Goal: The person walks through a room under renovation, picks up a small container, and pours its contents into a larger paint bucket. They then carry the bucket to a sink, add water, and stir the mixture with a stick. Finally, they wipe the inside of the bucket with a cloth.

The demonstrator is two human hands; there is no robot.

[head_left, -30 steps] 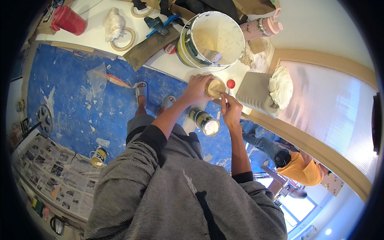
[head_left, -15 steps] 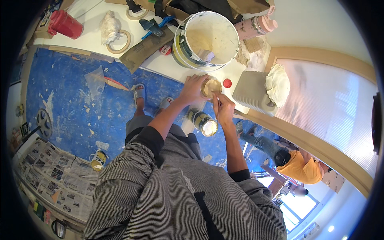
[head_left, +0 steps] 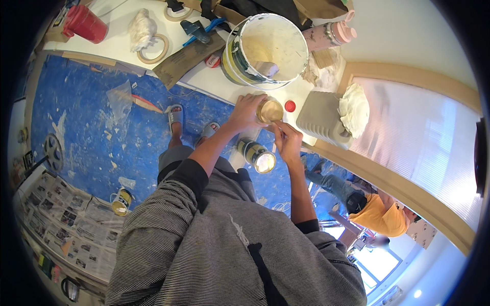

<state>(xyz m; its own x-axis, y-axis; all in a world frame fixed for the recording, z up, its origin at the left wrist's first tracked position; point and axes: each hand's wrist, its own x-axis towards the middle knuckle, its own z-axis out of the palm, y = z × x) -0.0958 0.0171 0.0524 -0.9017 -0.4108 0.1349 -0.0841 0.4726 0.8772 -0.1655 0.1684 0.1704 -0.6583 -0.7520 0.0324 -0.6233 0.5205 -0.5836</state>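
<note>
My left hand (head_left: 246,112) is wrapped round the side of a small round tin (head_left: 270,110) at the counter's front edge. The tin's top looks pale gold; whether that is a lid or its contents I cannot tell. At the tin's near right rim, my right hand (head_left: 289,143) has its fingers closed in a pinch round a thin tool, mostly hidden by the fingers. A small red cap (head_left: 290,106) lies just right of the tin. Behind it stands a large paint bucket (head_left: 278,25), smeared white, with a pale block inside.
A grey jerrycan (head_left: 320,116) with a cream cloth pad stands at right, near a pink bottle (head_left: 326,35). An open paint can (head_left: 265,162) is below the counter. Left are masking tape (head_left: 162,55) and a red tumbler (head_left: 88,25). Another person in an orange shirt (head_left: 380,214) works beyond.
My right hand has shifted slightly downward, its fingers moving from over the tin's top to its near rim. My left hand keeps its hold on the tin.
</note>
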